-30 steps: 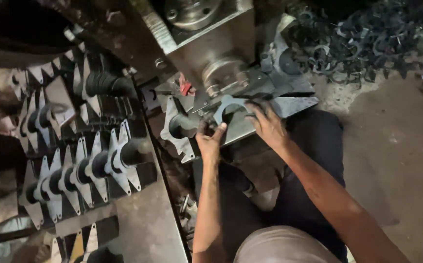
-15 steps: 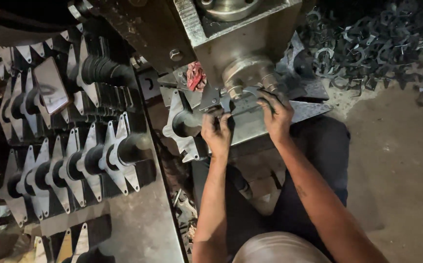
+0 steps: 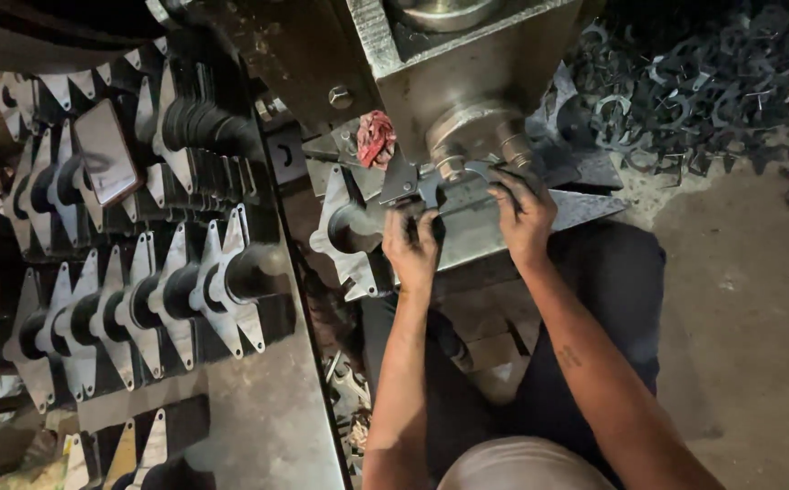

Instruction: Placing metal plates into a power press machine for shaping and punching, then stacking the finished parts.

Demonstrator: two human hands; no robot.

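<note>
Looking down from above, no box or bowl is seen near the hands. Instead, rows of flat metal pieces (image 3: pixel 131 308) with black tubes pushed through them are stacked on a metal table (image 3: pixel 267 426), well off to the left of the left hand (image 3: pixel 411 247). More of these stacks (image 3: pixel 186 136) are lined up farther back on that side, and a dark flat slab (image 3: pixel 104 161) with round corners is leaned on them. A heap of cut metal scraps (image 3: pixel 694 91) is piled on the floor, up and to the right of the right hand (image 3: pixel 523 210).

Much is hard to make out. The top of the big grey machine (image 3: pixel 467 63) is cut off by the edge of the picture. The part under its round foot is dark. The fingertips of both hands are partly hidden by the metal.

A flat metal piece (image 3: pixel 449 186) is held under the round foot of the machine, between the two hands. Its near edge is pinched by the left hand, with the fingers curled shut. Its right end is gripped by the right hand, with the fingers bent over the top. A red rag (image 3: pixel 375 138) is lying just above the left hand. Another metal piece with a tube (image 3: pixel 349 231) is resting just beside the left hand.
</note>
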